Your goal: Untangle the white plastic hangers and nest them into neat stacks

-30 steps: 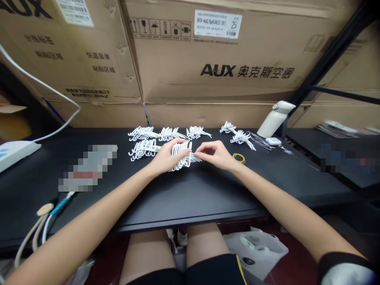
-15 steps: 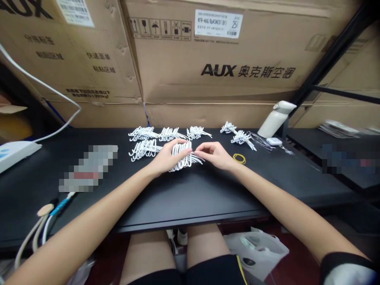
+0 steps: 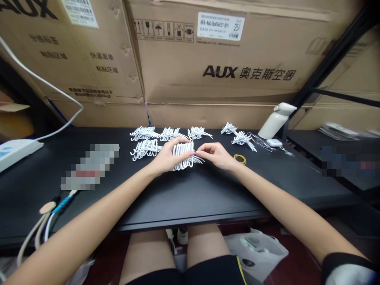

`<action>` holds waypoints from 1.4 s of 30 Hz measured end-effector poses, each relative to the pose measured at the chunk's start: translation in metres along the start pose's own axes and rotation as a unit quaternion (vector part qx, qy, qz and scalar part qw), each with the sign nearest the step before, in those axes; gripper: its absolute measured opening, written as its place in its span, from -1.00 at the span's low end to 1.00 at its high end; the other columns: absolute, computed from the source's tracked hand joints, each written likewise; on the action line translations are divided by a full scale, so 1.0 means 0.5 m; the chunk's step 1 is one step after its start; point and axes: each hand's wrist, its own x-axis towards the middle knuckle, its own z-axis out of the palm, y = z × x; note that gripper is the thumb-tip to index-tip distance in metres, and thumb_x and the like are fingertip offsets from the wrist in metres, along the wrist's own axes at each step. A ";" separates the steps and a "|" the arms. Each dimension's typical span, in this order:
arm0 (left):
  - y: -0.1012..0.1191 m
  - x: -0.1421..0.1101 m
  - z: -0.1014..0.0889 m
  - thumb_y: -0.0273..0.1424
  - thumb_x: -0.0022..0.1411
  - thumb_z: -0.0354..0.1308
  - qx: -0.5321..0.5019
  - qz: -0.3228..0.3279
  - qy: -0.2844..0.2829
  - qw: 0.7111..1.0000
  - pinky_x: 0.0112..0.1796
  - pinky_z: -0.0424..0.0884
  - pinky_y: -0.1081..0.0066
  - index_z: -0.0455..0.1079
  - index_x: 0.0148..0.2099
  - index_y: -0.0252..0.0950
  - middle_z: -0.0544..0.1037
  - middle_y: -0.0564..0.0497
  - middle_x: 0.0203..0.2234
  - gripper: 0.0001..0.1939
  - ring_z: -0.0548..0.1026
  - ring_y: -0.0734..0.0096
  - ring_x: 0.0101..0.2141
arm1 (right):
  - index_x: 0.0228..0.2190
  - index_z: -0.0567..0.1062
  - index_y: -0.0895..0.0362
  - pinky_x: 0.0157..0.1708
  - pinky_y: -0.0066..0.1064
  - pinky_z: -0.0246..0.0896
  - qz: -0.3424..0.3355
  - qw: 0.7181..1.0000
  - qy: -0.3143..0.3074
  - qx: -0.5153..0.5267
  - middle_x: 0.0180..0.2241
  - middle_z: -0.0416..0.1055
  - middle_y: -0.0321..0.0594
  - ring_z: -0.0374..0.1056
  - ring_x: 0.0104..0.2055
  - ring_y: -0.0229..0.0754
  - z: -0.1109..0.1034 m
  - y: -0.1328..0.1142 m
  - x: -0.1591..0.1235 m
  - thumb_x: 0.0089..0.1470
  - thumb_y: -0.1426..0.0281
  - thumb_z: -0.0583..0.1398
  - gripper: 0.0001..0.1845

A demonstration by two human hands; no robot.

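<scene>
My left hand (image 3: pixel 168 159) is wrapped round a row of white wire hooks (image 3: pixel 183 158), its thumb lying across the front of them. The hooks stand side by side, with their thin stems fanning out to the right. My right hand (image 3: pixel 216 155) is closed in a pinch at the right end of this row, close to the left thumb tip, on the stem of a white hook that the fingertips mostly hide. Behind and left of my left hand lies a bundle of white hooks (image 3: pixel 144 149). More hook bundles (image 3: pixel 144 133) lie along the back of the black table (image 3: pixel 190 198).
Smaller hook bundles (image 3: pixel 243 139) and a yellow rubber band (image 3: pixel 240 159) lie right of my hands. A white bottle (image 3: pixel 276 120) and a small white case (image 3: pixel 274 143) are farther right. Cardboard boxes (image 3: pixel 219 89) stand behind. A power strip (image 3: pixel 19 152) sits left.
A hook that stood slightly apart at the right end is now drawn in against the row. My right hand stays pinched there; the view has shifted slightly.
</scene>
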 end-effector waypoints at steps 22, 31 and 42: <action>0.005 -0.009 0.012 -0.24 -0.01 0.32 -0.153 -0.084 -0.021 0.984 -0.26 0.49 0.24 0.40 -0.06 -0.29 0.57 -0.05 -0.35 -0.55 0.58 0.24 -0.38 | -0.50 0.40 0.15 -0.32 -0.38 0.26 -0.150 0.980 0.056 -0.117 -0.45 0.37 -0.24 0.32 -0.40 -0.24 0.034 -0.020 -0.027 0.11 0.29 0.17 -0.78; 0.011 0.023 -0.024 -0.32 0.04 0.30 -0.335 -0.169 0.126 0.918 -0.52 0.50 0.46 0.39 -0.18 -0.33 0.56 -0.01 -0.41 -0.70 0.55 0.41 -0.52 | -0.32 0.42 0.14 -0.34 -0.38 0.34 -0.098 0.981 0.150 -0.070 -0.41 0.44 -0.22 0.39 -0.36 -0.22 0.032 0.006 -0.012 0.20 0.19 0.05 -0.71; 0.005 0.037 -0.033 -0.40 0.17 0.18 -0.414 -0.219 0.214 0.857 -0.53 0.46 0.55 0.40 -0.30 -0.33 0.52 0.06 -0.50 -0.91 0.53 0.49 -0.51 | 0.22 0.11 0.29 0.23 -0.05 -0.06 -0.178 0.877 -0.187 -0.406 0.25 0.06 0.11 -0.07 0.32 0.04 0.064 -0.004 -0.023 0.22 0.15 0.00 -0.34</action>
